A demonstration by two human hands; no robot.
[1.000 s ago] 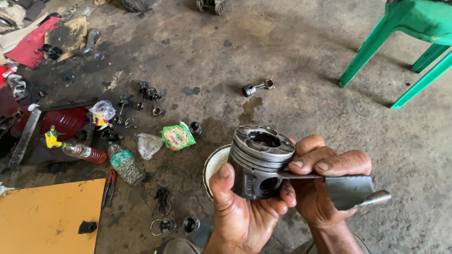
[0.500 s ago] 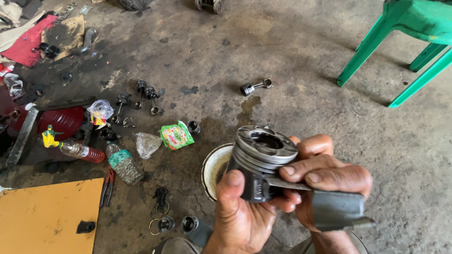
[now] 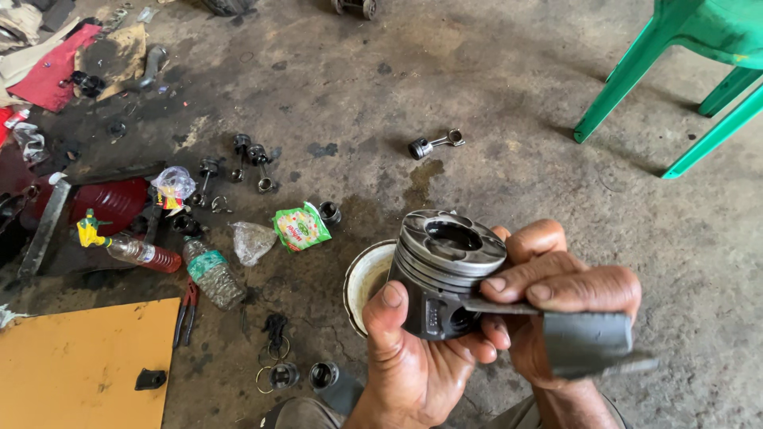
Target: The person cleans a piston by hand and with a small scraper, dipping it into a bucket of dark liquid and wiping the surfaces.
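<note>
Left hand cups a grey metal piston from below, thumb up the near side of the skirt, crown facing up w/ valve recesses showing. Piston is held in the air, lower centre of view, over the concrete floor. Right hand closed on a dark flat blade tool; its thin tip lies against the piston side just under the ring grooves, fingers resting on the piston's right edge. Both hands gripping, neither open.

Behind the piston, partly hidden: round white bowl on the floor. Further up, a loose piston w/ conrod, well apart. Left of centre: more conrods, green snack packet, crumpled clear plastic bag, clear plastic bottle, small bottle w/ red liquid, red-handled pliers. Lower left: orange board. Near the bottom edge: small rings & bushes. Top right: green plastic chair, legs only. Top left: red cloth. Floor is oil-stained.
</note>
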